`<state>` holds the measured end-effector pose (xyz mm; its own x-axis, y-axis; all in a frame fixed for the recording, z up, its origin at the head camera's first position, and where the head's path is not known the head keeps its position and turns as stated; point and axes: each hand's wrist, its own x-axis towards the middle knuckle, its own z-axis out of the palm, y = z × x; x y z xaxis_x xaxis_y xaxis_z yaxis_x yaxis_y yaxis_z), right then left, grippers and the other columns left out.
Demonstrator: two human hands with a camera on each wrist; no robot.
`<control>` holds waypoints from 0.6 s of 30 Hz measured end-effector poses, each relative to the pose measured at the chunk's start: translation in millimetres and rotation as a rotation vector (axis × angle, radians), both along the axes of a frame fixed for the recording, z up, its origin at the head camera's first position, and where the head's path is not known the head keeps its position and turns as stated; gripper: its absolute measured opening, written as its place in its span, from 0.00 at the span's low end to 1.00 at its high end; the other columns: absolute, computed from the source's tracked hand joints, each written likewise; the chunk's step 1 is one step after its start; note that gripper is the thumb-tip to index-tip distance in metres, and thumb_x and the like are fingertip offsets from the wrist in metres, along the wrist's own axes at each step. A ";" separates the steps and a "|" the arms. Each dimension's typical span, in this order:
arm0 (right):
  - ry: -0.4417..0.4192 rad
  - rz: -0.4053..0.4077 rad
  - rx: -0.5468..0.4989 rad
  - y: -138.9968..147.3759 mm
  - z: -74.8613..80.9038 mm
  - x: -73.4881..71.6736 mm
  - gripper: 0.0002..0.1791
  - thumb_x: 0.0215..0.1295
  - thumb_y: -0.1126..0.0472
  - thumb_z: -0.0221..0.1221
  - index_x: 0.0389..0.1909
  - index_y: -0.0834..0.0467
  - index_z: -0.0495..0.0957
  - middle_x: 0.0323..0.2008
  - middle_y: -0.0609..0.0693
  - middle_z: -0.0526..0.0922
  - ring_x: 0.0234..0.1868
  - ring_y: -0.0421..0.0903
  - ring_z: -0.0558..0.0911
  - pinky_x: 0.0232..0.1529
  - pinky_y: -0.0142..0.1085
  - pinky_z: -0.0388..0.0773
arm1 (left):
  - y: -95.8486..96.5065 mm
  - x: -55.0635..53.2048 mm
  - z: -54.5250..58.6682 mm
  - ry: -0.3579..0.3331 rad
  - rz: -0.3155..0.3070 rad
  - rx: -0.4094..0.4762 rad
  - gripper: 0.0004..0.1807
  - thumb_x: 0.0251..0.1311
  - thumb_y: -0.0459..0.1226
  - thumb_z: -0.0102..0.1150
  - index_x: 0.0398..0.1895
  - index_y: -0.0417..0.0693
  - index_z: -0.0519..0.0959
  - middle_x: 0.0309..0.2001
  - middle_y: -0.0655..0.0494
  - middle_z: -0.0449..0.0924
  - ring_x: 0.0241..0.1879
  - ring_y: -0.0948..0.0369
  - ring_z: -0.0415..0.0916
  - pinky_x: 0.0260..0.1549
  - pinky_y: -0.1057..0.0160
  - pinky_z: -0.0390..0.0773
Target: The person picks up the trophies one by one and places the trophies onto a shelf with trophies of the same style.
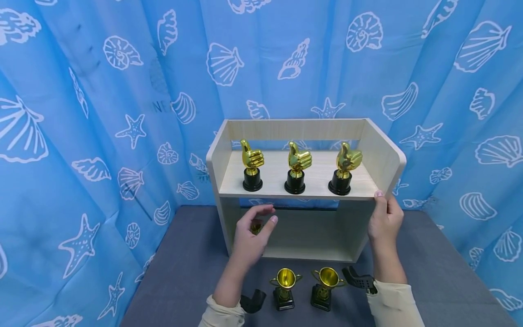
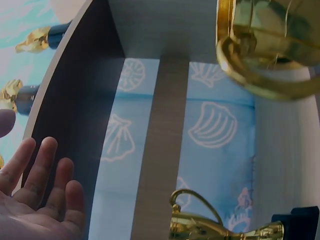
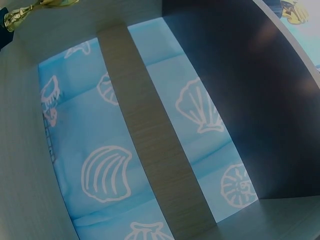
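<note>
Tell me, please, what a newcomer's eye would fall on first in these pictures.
Probably the three gold thumbs-up trophies standing in a row on the upper shelf of the pale unit. Two gold cups on the dark table in front of it would likely follow, with the blue seashell curtain behind.

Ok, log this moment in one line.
left hand: empty, near lower-tier cup; right hand: grips shelf; upper tier: three thumbs-up trophies; table: two trophy cups
</note>
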<state>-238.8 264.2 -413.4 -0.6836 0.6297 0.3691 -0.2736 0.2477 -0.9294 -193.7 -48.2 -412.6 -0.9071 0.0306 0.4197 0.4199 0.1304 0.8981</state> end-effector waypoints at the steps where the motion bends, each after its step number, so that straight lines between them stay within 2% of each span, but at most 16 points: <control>1: 0.001 -0.001 0.002 0.1 0.1 0.1 0.26 0.83 0.49 0.48 0.63 0.63 0.82 0.66 0.58 0.83 0.55 0.34 0.79 0.64 0.40 0.75 | -1.4 -0.2 0.2 0.000 0.010 0.003 0.16 0.73 0.42 0.66 0.61 0.54 0.83 0.58 0.54 0.87 0.61 0.58 0.80 0.62 0.40 0.76; 8: 0.010 -0.004 0.004 0.9 0.2 0.9 0.26 0.82 0.49 0.49 0.62 0.64 0.83 0.65 0.58 0.84 0.52 0.34 0.78 0.60 0.37 0.74 | -10.5 -2.3 2.0 0.004 0.055 0.026 0.16 0.74 0.41 0.65 0.61 0.47 0.83 0.58 0.51 0.86 0.60 0.58 0.80 0.61 0.40 0.76; 10: 0.015 -0.006 0.002 0.8 0.4 0.9 0.26 0.82 0.49 0.49 0.60 0.65 0.83 0.63 0.56 0.85 0.51 0.34 0.78 0.57 0.34 0.74 | -13.2 -2.9 2.3 0.006 0.063 0.036 0.15 0.74 0.41 0.65 0.60 0.48 0.83 0.58 0.53 0.86 0.59 0.59 0.80 0.61 0.41 0.77; 15: 0.021 -0.003 -0.003 0.9 0.2 -0.5 0.25 0.82 0.50 0.50 0.57 0.67 0.83 0.60 0.52 0.86 0.49 0.35 0.78 0.53 0.30 0.71 | -20.5 -5.2 0.7 0.011 0.095 0.043 0.13 0.74 0.41 0.65 0.58 0.55 0.84 0.57 0.57 0.87 0.59 0.61 0.80 0.58 0.51 0.78; 18: 0.038 -0.008 -0.003 1.0 -0.6 -1.2 0.24 0.82 0.51 0.51 0.57 0.67 0.84 0.57 0.45 0.87 0.49 0.34 0.78 0.53 0.29 0.71 | -23.3 -5.1 1.1 0.020 0.115 0.037 0.13 0.74 0.41 0.65 0.58 0.53 0.84 0.58 0.54 0.87 0.59 0.61 0.80 0.57 0.55 0.78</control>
<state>-240.1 265.1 -414.0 -0.6639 0.6361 0.3932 -0.3070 0.2476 -0.9189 -198.8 -71.5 -411.5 -0.8952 -0.0893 0.4367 0.4220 0.1460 0.8948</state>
